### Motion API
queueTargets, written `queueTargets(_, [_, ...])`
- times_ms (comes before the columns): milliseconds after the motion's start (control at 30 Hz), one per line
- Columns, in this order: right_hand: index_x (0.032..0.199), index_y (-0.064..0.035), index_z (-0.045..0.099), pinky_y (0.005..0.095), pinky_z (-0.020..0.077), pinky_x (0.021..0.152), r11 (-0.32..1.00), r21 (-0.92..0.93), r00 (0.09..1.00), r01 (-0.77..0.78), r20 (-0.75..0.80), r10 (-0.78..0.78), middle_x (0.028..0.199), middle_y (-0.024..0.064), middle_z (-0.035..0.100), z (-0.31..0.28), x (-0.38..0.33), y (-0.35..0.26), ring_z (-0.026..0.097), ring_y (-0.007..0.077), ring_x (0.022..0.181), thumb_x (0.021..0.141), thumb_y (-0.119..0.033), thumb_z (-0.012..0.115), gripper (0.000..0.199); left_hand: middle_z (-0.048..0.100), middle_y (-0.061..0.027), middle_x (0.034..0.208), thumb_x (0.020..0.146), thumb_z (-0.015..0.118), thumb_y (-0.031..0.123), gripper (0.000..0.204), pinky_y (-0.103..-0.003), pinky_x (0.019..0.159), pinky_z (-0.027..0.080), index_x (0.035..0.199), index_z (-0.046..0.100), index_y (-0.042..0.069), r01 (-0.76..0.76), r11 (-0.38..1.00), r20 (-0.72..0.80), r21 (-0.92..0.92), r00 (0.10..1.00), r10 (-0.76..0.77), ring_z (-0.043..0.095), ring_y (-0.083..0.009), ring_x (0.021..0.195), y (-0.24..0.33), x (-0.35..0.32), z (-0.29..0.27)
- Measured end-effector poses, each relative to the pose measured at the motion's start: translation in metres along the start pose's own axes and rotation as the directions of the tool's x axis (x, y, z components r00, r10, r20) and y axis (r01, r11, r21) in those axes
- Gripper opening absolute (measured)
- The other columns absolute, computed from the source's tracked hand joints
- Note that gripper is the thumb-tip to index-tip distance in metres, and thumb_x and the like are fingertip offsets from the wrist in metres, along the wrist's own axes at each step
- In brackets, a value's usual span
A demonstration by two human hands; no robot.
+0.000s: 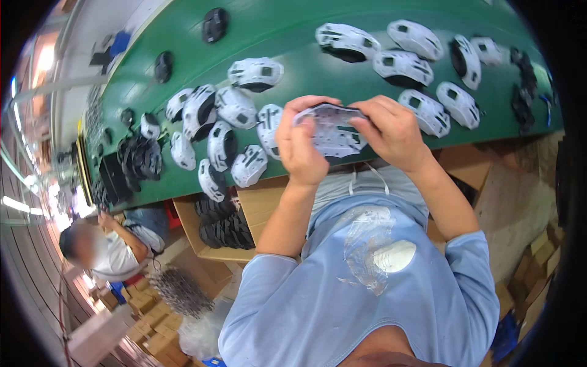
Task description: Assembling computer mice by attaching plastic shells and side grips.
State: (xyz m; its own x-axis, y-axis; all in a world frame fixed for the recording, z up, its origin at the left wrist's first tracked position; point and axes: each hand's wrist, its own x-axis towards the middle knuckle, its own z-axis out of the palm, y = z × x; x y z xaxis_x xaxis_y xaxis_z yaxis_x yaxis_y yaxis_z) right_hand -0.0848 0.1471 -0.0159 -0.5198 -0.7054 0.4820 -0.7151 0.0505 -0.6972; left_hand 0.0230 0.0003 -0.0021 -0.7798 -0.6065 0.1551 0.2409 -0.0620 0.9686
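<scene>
Both of my hands grip a curved white plastic shell [335, 136] with slots and a dark upper edge, held up over the near edge of the green table. My left hand [299, 147] is closed on its left end, thumb on the inner face. On the other end, my right hand [394, 131] pinches the dark rim between thumb and fingers. Just left of my left hand lies a similar white shell [269, 128], partly covered by that hand. Another white shell [424, 112] rests to the right of my right hand.
Several white shells with black parts [199, 113] spread across the green table [293, 73]. Black pieces [140, 156] pile up at its left end. An open carton [263, 205] of black parts stands below the near edge. A seated person [119, 248] is at the left.
</scene>
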Motion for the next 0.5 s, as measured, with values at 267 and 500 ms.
queueTargets(267, [0.132,0.0010,0.057,0.0309,0.0504,0.087,-0.054,0.892,0.725,-0.450,0.399,0.561,0.121,0.0116,0.065,0.029,-0.008,0.013,0.062,0.0181,0.109,0.110,-0.027,0.034,0.043,0.068,-0.0141,0.107,0.076,0.062,0.018,0.028,-0.045,0.086,0.050,0.100,0.070,0.004,-0.717,0.567,0.357,0.406,0.695,0.624,0.061,-0.0349,0.097,-0.010,0.030,-0.025])
queueTargets(500, [0.119,0.0036,0.063,0.0343,0.0484,0.096,0.480,0.826,0.707,-0.297,-0.147,0.692,0.117,0.0108,0.065,0.044,0.015,0.039,0.061,0.0201,0.109,0.109,-0.025,0.040,0.038,0.066,-0.0130,0.112,0.069,0.083,0.040,0.050,-0.045,0.093,0.045,0.104,0.070,0.006,-0.506,0.232,0.324,0.831,0.779,0.538,0.060,-0.0328,0.104,0.034,0.040,-0.164])
